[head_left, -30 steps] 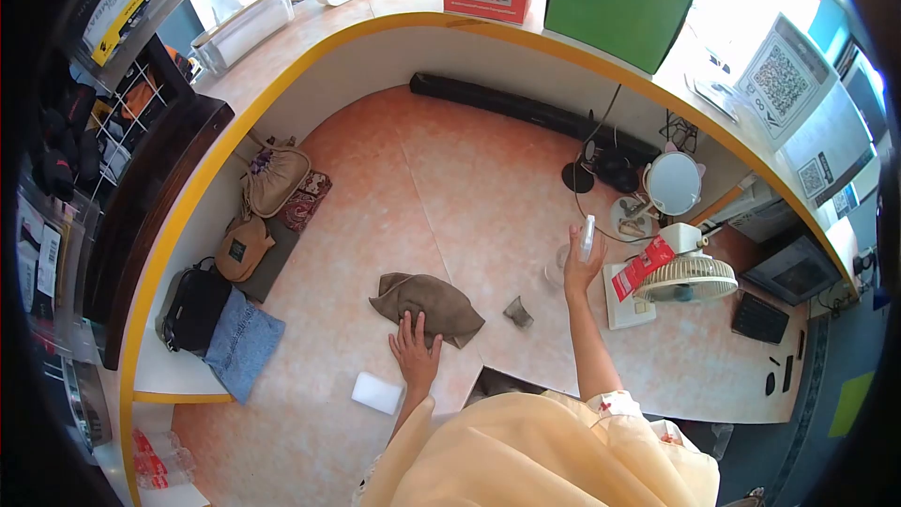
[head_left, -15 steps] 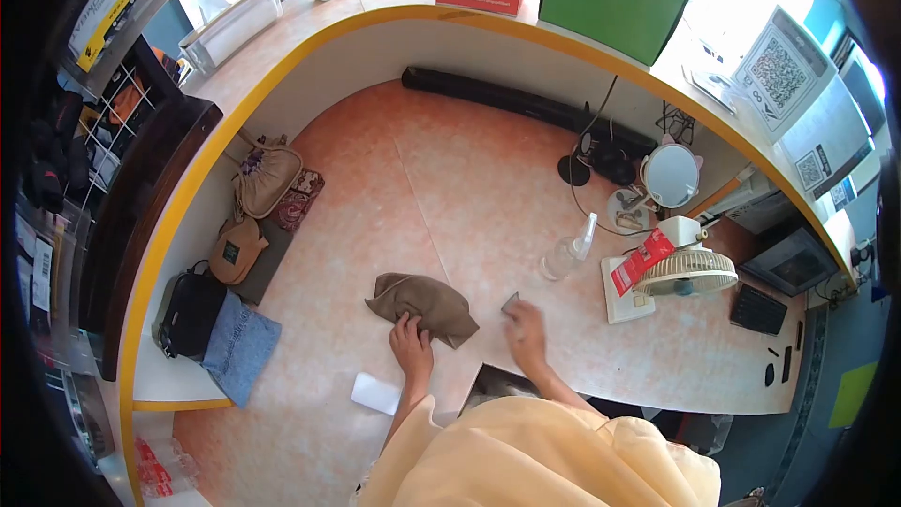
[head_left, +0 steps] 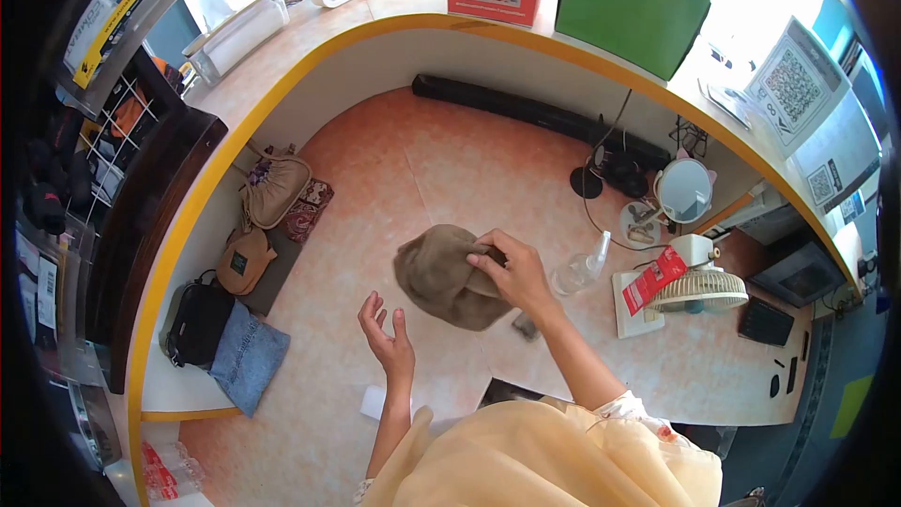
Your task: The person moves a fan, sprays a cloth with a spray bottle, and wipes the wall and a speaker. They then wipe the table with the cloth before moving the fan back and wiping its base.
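Note:
A soft brown cloth piece (head_left: 441, 272), rounded and puffed out with folds, is over the middle of the table; whether it is a cap or a pouch I cannot tell. My right hand (head_left: 514, 272) pinches its right upper part between thumb and fingers. To the lower left of the cloth, my left hand (head_left: 387, 336) is raised with fingers apart, holding nothing. On the table just below the cloth's right end lies a small grey flat piece (head_left: 525, 326). A white rectangular object (head_left: 374, 402) is partly hidden by my left forearm.
Right of the cloth stand a clear spray bottle (head_left: 579, 272), a fan (head_left: 696, 289) and a round mirror (head_left: 684, 191). Bags, including a black bag (head_left: 199, 319) and folded denim (head_left: 249, 361), line the left side. A raised counter with a yellow edge (head_left: 375, 26) curves around the table.
My right hand has left the small grey piece on the table and gripped the brown cloth, which is now turned and farther forward. My left hand has let go of the cloth and lifted.

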`<move>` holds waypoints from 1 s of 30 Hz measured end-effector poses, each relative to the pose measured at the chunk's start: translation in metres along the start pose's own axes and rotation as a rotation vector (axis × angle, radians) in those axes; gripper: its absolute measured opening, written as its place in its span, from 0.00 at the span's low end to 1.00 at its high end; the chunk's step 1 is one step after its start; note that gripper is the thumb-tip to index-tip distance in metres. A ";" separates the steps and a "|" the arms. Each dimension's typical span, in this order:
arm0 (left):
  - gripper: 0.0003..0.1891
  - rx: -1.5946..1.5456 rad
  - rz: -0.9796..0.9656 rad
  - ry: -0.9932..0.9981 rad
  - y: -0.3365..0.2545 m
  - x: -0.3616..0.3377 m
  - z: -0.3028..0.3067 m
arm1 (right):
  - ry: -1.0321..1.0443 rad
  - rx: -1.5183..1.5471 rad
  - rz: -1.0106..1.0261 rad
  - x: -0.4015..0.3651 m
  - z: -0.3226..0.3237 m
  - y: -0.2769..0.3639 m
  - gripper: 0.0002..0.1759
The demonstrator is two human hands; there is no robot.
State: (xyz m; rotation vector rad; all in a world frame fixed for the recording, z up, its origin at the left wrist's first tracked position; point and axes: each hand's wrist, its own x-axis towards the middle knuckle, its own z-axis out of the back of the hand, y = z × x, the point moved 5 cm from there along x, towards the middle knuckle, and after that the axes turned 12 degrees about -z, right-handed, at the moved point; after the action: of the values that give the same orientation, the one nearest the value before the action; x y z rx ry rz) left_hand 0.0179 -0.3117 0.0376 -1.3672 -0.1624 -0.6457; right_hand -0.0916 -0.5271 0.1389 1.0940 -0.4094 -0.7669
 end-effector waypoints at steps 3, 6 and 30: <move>0.19 -0.003 0.097 -0.012 0.034 0.000 0.002 | -0.236 -0.308 0.579 0.005 0.000 0.020 0.12; 0.16 0.013 0.144 -0.035 0.061 -0.003 0.013 | -0.289 -0.258 0.485 0.013 0.008 0.022 0.13; 0.26 0.815 0.035 0.434 0.176 0.027 0.041 | -0.720 -0.768 -0.422 0.319 0.004 -0.273 0.49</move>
State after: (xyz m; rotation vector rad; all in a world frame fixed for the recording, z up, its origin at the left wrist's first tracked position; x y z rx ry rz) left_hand 0.1413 -0.2716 -0.0915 -0.4320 -0.0383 -0.7224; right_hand 0.0266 -0.8292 -0.1278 0.1417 -0.4265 -1.5429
